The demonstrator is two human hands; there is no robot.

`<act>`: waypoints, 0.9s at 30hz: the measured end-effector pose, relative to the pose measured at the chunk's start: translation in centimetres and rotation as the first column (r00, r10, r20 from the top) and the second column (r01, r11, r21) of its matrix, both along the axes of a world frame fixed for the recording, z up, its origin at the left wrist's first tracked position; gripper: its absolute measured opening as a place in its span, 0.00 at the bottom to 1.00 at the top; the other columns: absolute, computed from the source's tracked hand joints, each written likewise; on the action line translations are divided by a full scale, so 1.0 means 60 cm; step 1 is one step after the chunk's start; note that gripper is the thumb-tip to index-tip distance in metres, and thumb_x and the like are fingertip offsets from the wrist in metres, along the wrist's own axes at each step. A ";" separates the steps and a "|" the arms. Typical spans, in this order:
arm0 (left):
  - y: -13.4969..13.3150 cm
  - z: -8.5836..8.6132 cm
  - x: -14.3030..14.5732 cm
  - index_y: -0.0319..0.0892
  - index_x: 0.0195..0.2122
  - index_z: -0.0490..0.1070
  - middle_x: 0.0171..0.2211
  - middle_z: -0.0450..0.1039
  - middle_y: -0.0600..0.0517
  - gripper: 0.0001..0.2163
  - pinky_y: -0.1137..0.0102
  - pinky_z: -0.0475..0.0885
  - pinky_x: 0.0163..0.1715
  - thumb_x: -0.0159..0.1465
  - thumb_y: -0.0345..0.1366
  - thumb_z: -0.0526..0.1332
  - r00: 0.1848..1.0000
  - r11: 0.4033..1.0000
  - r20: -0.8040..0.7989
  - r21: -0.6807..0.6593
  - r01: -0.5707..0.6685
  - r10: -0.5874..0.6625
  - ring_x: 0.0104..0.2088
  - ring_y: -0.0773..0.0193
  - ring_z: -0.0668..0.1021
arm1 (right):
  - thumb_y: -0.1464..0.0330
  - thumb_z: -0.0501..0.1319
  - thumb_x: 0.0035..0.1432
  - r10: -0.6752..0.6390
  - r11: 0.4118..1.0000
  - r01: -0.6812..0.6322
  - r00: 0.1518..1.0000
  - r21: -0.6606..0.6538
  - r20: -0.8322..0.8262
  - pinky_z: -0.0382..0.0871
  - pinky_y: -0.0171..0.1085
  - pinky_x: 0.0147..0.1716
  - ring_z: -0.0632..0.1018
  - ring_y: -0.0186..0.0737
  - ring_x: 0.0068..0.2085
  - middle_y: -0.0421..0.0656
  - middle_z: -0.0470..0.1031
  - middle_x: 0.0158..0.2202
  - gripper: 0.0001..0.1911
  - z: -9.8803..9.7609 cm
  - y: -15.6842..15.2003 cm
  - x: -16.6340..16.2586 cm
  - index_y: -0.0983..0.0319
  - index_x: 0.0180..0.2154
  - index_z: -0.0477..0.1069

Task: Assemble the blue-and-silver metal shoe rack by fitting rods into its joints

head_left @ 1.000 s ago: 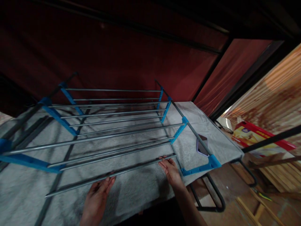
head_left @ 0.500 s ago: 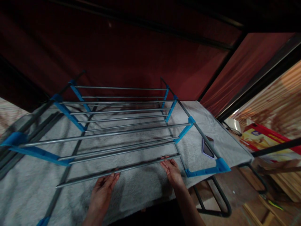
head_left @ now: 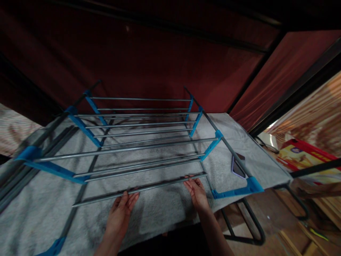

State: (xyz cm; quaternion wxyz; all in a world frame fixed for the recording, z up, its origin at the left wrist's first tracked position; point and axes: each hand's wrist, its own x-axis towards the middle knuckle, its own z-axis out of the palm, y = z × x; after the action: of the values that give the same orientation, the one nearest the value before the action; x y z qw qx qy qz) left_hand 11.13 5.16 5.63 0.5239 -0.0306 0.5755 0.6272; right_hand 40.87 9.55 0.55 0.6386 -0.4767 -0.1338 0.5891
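A loose grey metal rod (head_left: 160,183) runs left to right just above a grey towel-covered surface (head_left: 165,213). My left hand (head_left: 121,213) grips it near its left part, fingers stretched along it. My right hand (head_left: 198,193) pinches it near its right end. The rod sits at the near edge of a drying rack (head_left: 144,142) made of grey rods and blue plastic brackets. Its right end is close to the blue corner bracket (head_left: 239,190) without touching it.
A phone (head_left: 238,167) lies on the towel under the rack's right side bar. Dark red curtain (head_left: 160,60) fills the back. To the right, lower down, are a red and yellow box (head_left: 301,160), wooden planks (head_left: 295,245) and a black tube frame (head_left: 247,224).
The view has swung left, so everything sits further right in the picture. Both hands keep hold of the rod, which stays at the rack's near edge.
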 end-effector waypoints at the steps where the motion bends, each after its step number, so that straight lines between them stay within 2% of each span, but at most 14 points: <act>1: 0.000 0.000 0.000 0.44 0.30 0.71 0.32 0.84 0.50 0.10 0.61 0.85 0.56 0.67 0.26 0.67 1.000 1.000 0.001 0.004 0.002 -0.002 0.39 0.58 0.90 | 0.57 0.85 0.41 -0.002 1.000 0.002 1.000 0.001 -0.003 0.85 0.44 0.50 0.87 0.44 0.42 0.40 0.87 0.39 0.23 0.001 0.000 0.000 0.55 0.36 0.80; 5: -0.004 -0.003 0.000 0.45 0.28 0.67 0.32 0.84 0.52 0.14 0.61 0.85 0.56 0.64 0.24 0.70 1.000 1.000 -0.009 0.021 0.017 -0.017 0.39 0.59 0.90 | 0.57 0.85 0.41 -0.002 1.000 0.002 1.000 -0.006 0.007 0.84 0.45 0.51 0.87 0.44 0.43 0.40 0.87 0.39 0.23 0.002 0.000 -0.001 0.55 0.36 0.79; 9: -0.006 -0.004 0.000 0.44 0.28 0.70 0.32 0.83 0.53 0.12 0.63 0.84 0.57 0.62 0.24 0.71 1.000 0.999 -0.020 0.024 0.022 -0.021 0.39 0.60 0.90 | 0.57 0.82 0.45 0.033 0.999 -0.033 0.999 -0.010 0.036 0.84 0.49 0.53 0.87 0.47 0.45 0.40 0.86 0.39 0.19 0.005 0.000 -0.001 0.54 0.35 0.78; 15: -0.003 0.000 0.005 0.43 0.26 0.70 0.29 0.82 0.51 0.14 0.56 0.82 0.62 0.55 0.24 0.75 0.999 0.998 0.004 -0.039 0.048 -0.048 0.49 0.48 0.90 | 0.57 0.82 0.45 0.067 0.997 -0.067 0.998 -0.045 0.004 0.84 0.51 0.52 0.87 0.48 0.44 0.41 0.88 0.40 0.20 0.010 -0.002 -0.013 0.54 0.36 0.78; 20: 0.001 0.010 0.008 0.43 0.26 0.71 0.29 0.82 0.51 0.12 0.58 0.85 0.56 0.63 0.22 0.69 0.999 0.999 0.044 -0.047 -0.010 0.012 0.39 0.57 0.89 | 0.56 0.83 0.46 0.078 0.997 -0.078 0.997 -0.019 0.009 0.84 0.51 0.53 0.87 0.47 0.45 0.40 0.88 0.40 0.20 0.004 -0.005 -0.017 0.53 0.36 0.79; 23: 0.003 0.016 -0.006 0.42 0.29 0.75 0.30 0.82 0.51 0.10 0.61 0.86 0.53 0.67 0.24 0.65 0.998 0.997 0.018 -0.050 -0.060 0.061 0.35 0.62 0.87 | 0.55 0.83 0.46 0.069 0.998 -0.069 0.997 -0.006 0.026 0.84 0.52 0.53 0.87 0.48 0.44 0.41 0.88 0.40 0.21 0.001 -0.006 -0.011 0.53 0.37 0.79; 27: -0.001 0.018 -0.046 0.43 0.31 0.78 0.33 0.84 0.52 0.07 0.61 0.84 0.56 0.63 0.25 0.67 0.990 0.992 -0.066 0.003 -0.127 0.127 0.37 0.61 0.87 | 0.54 0.86 0.43 0.048 0.999 -0.048 0.999 -0.012 0.007 0.84 0.50 0.52 0.88 0.46 0.42 0.42 0.88 0.40 0.25 0.003 -0.009 -0.007 0.56 0.37 0.80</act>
State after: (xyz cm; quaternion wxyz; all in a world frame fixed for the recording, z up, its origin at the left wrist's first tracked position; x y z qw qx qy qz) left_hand 8.36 5.10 6.72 0.4634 -0.0467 0.5898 0.6597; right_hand 40.44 9.03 0.71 0.6210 -0.4791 -0.1439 0.6035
